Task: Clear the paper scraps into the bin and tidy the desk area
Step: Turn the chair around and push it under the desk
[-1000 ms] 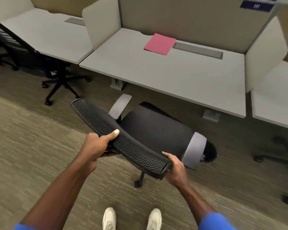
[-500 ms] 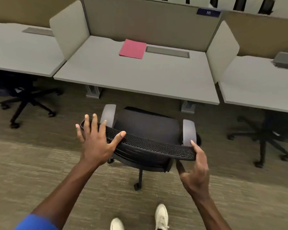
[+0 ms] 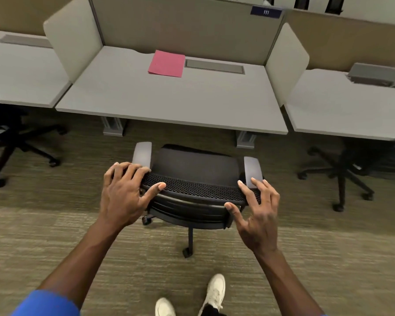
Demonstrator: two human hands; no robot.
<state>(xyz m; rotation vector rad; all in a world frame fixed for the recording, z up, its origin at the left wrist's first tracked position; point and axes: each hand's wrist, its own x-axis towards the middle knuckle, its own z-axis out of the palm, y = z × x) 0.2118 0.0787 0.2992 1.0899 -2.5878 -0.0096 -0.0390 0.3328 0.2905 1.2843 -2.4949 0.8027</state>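
Observation:
A black office chair [image 3: 196, 163] with grey armrests stands on the carpet, facing the grey desk [image 3: 169, 99]. My left hand [image 3: 123, 195] grips the left end of its mesh backrest [image 3: 196, 189], fingers curled over the top, thumb on the mesh. At the backrest's right end my right hand [image 3: 258, 215] has its fingers spread, with only the index and thumb touching. A pink folder [image 3: 167, 63] lies flat at the back of the desk. No paper scraps or bin are in view.
Black chairs stand under the neighbouring desks at left [image 3: 14, 137] and right [image 3: 342, 169]. Beige dividers [image 3: 73, 37] flank the desk. A grey cable cover [image 3: 214, 66] lies beside the folder, and a grey box [image 3: 374, 74] sits on the right desk. My white shoes [image 3: 214, 290] are behind the chair.
The chair has swung round from a slant to face the desk squarely and rolled closer to it. My left hand's spread fingers have curled onto the backrest; my right hand has loosened.

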